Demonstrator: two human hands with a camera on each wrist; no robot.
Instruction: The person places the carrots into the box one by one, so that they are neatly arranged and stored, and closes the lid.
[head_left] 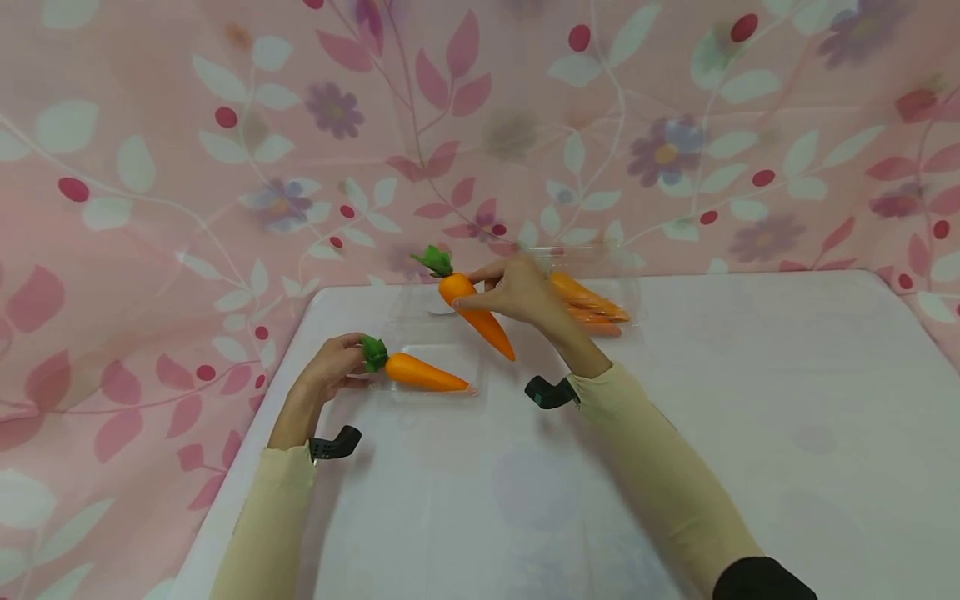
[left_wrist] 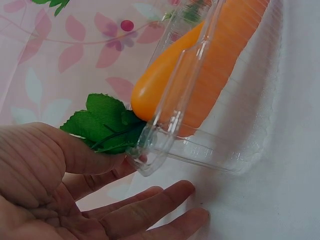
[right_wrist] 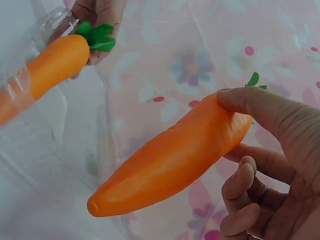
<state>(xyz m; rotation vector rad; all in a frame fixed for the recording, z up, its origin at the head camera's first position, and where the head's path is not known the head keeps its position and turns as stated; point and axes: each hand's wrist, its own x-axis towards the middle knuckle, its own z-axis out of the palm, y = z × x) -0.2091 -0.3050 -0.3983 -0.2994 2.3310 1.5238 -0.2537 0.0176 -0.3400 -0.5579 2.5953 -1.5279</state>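
My right hand pinches an orange toy carrot between thumb and fingers near its leafy top, above the table. The carrot's tip slants down to the right in the head view. With thumb and forefinger, my left hand grips the edge of a clear plastic container; the other fingers are spread below. A second toy carrot lies in that container, its green leaves sticking out over the rim against the left thumb. In the right wrist view the held carrot hangs beside the container.
Behind my right hand, another clear plastic container holds several orange carrots, partly hidden by the hand. A white cloth covers the table. A pink floral curtain hangs along the far edge.
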